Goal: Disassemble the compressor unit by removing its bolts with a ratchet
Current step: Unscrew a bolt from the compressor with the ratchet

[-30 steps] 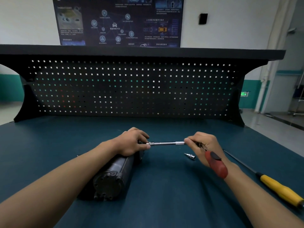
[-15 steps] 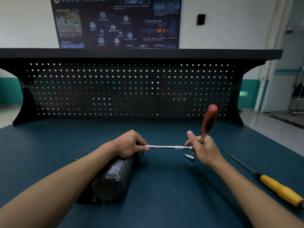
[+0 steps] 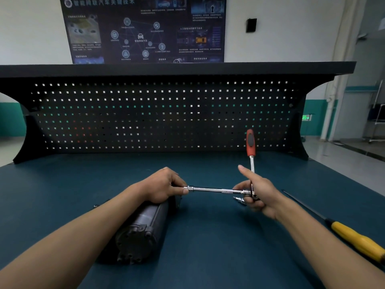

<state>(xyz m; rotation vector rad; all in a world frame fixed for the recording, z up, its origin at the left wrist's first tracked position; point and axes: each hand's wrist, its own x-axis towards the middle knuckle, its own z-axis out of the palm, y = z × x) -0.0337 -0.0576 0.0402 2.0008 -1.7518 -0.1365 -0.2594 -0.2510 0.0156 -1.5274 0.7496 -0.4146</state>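
Note:
The dark cylindrical compressor unit [image 3: 141, 228] lies on its side on the blue bench, its bolted end cap facing me. My left hand [image 3: 164, 185] sits over its far end and pinches the socket end of a chrome extension bar [image 3: 212, 189]. The bar runs level to the right into the ratchet [image 3: 251, 147], whose red handle stands upright. My right hand [image 3: 257, 192] grips the ratchet at its head, thumb raised. The bolt under my left hand is hidden.
A loose chrome socket [image 3: 239, 200] lies on the bench just below the ratchet head. A long screwdriver with a yellow handle [image 3: 358, 239] lies at the right. A small dark part [image 3: 95, 205] sits left of the compressor. A black pegboard [image 3: 158, 115] closes off the back of the bench.
The ratchet handle has swung from pointing down toward me to standing upright, turning about the extension bar. My left hand has stayed on the bar's socket end.

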